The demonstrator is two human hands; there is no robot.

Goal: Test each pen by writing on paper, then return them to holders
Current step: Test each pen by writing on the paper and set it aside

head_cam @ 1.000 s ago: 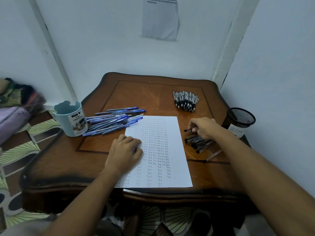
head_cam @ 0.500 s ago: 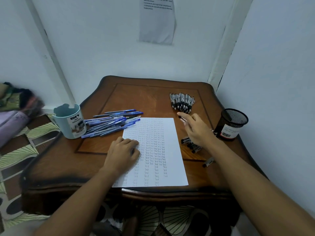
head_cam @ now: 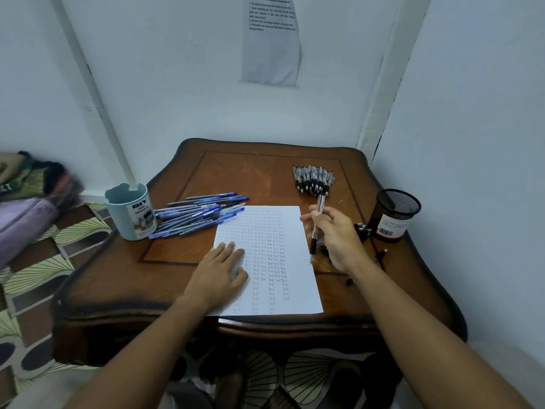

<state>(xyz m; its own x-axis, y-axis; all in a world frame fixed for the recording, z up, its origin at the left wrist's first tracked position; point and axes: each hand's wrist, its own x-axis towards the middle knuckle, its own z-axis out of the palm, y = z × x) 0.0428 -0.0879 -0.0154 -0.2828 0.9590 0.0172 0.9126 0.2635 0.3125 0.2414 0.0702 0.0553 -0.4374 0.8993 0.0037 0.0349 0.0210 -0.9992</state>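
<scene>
A white sheet of paper (head_cam: 290, 228) covered in rows of the written word "Test" lies on the wooden table (head_cam: 236, 172). My left hand (head_cam: 219, 271) rests flat on the sheet's left side. My right hand (head_cam: 336, 236) holds a black pen (head_cam: 317, 228) just right of the sheet, tip pointing down near the paper's right edge. A pile of blue pens (head_cam: 200, 215) lies left of the sheet beside a light blue holder (head_cam: 131, 214). A row of black pens (head_cam: 314, 180) lies at the back. A black mesh holder (head_cam: 393, 214) stands at the right.
A few loose black pens (head_cam: 364, 230) lie behind and under my right hand, near the mesh holder. White walls close in behind and to the right. A printed note (head_cam: 271, 39) hangs on the back wall. Folded fabric (head_cam: 29, 196) lies on the patterned floor at left.
My right hand lifted a black pen from the loose pile at the right and brought it toward the paper's right edge, turning it tip down. My left hand stayed on the sheet.
</scene>
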